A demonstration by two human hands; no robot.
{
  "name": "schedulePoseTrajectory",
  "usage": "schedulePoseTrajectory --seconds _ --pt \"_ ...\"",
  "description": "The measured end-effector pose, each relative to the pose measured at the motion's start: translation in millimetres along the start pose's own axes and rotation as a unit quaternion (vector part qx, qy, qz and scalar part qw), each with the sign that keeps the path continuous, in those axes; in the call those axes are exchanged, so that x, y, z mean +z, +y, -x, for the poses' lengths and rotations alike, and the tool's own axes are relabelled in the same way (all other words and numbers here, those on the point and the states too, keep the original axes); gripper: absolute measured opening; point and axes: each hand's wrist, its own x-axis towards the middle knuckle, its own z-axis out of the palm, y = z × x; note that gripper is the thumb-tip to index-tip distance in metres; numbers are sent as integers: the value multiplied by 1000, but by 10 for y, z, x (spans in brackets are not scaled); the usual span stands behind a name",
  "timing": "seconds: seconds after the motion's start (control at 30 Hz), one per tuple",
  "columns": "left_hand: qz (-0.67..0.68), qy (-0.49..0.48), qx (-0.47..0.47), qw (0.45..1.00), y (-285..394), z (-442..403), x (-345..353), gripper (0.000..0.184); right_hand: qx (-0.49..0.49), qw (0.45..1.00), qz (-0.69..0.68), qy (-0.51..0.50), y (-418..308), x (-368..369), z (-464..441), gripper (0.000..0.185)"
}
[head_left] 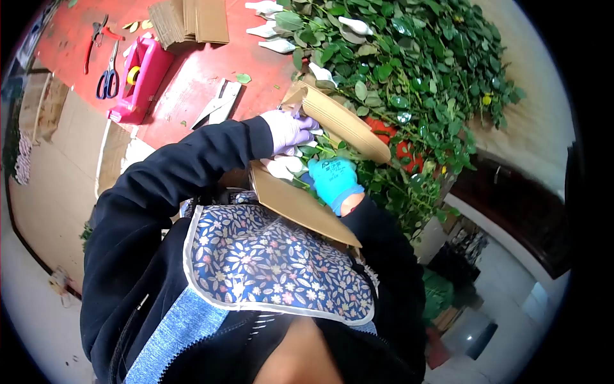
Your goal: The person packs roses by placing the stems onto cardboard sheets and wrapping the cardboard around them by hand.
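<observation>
My left hand (291, 132), in a pale purple glove, is closed over the white-sleeved flower heads at the end of a bunch. More white-sleeved flower heads (281, 168) lie just below it. My right hand (334, 182), in a teal glove, curls around the green leafy stems (326, 150) of the same bunch; its fingertips are partly hidden. The bunch lies between two sides of folded brown cardboard: a curved, layered upper piece (345, 123) and a flat lower flap (304, 208) against my floral apron (281, 256).
A big heap of leafy stems (409, 70) covers the table's right side. On the red table (256, 67) are a stapler-like metal tool (220, 102), pink tape dispenser (144, 80), scissors (110, 77), red-handled pruners (96, 41) and stacked cardboard (192, 22).
</observation>
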Motion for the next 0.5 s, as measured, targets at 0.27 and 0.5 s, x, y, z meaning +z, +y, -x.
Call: schedulePoseTrajectory --seconds 0.27,0.5 --pt "28 -46 -10 999 20 -1 -22 52 -49 998 -34 12 -62 -22 -70 14" --pt "-16 44 9 999 73 176 -61 50 -34 995 -82 53 -43 40 -74 19"
